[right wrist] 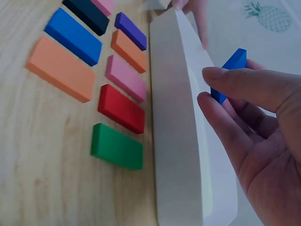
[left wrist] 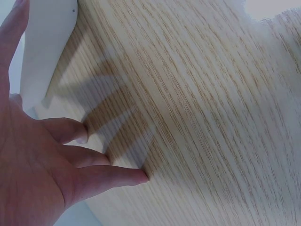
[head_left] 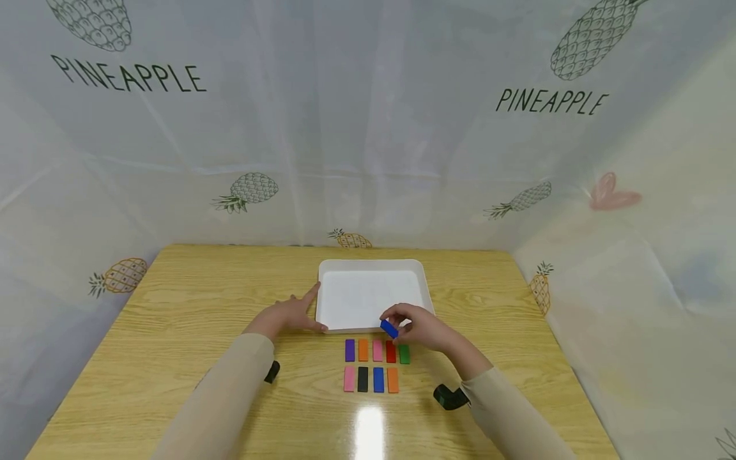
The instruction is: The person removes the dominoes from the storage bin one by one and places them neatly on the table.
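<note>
Between thumb and fingers my right hand pinches a blue block, held over the near rim of a white tray. The right wrist view shows the blue block tilted above the tray wall. At the tray's left side, my left hand has its fingers spread, thumb at the near left corner and a finger along the left edge. The left wrist view shows other fingers of the left hand extended, with fingertips on the wood.
Two rows of blocks lie on the wooden table in front of the tray. Purple, red and green blocks are in the far row; a black block is in the near row. A patterned curtain hangs behind.
</note>
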Available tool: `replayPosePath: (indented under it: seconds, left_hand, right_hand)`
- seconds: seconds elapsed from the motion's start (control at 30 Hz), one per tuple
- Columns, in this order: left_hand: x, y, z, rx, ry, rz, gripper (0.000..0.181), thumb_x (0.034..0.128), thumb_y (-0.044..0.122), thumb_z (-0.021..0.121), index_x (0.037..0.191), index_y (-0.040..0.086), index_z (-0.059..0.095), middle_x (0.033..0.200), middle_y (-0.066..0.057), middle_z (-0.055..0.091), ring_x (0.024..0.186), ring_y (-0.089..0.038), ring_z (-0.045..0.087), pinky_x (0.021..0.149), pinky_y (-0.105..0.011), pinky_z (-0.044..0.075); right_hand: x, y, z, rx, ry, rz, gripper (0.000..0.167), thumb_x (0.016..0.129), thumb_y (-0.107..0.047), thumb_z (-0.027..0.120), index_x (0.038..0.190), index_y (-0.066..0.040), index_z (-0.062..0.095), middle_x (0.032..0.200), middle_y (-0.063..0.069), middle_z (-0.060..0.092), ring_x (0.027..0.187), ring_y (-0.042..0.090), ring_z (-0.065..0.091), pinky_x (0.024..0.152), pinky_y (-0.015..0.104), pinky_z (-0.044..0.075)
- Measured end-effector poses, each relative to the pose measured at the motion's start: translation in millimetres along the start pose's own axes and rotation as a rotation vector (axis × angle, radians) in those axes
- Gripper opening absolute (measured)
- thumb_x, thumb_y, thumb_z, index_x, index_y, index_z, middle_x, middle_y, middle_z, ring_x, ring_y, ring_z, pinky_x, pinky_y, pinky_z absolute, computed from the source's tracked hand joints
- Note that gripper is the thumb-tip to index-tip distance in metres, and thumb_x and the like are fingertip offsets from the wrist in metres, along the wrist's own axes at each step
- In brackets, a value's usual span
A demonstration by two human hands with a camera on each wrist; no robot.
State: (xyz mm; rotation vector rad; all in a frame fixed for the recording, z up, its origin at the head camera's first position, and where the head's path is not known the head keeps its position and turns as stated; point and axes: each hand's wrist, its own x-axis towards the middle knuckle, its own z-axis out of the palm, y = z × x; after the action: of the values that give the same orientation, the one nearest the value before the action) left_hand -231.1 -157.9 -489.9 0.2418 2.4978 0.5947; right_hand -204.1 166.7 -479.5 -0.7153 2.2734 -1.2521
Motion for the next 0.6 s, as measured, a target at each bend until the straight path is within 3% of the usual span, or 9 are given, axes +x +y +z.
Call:
replayPosePath:
  seconds: [0.3,0.6]
  left_hand:
    - [-2.0,1.1,-0.4,-0.013,-0.004,-0.01,0.111,0.0818,0.057,0.071,0.158,0.023,-0.003,0.152,-0.038,0.014,0.134,-0.065,0.011,0.103,-0.075,0.01]
    - [-0.6,1.6,-1.0,-0.009,-0.011,-0.023,0.112,0.0811,0.058,0.071,0.158,0.025,-0.004,0.152,-0.039,0.013,0.133,-0.066,0.011,0.102,-0.076,0.012]
  right_hand:
    - [-20.0,8,6,-0.005,0.039,0.012,0.043,0.083,0.008,0.072,0.121,-0.009,0.06,0.099,0.006,0.056,0.091,0.024,0.055,0.074,0.029,0.055]
    - [-42.9,16,21,-0.051,0.116,0.027,0.045,0.078,0.004,0.078,0.12,-0.005,0.061,0.094,0.003,0.055,0.083,0.021,0.053,0.065,0.026,0.052]
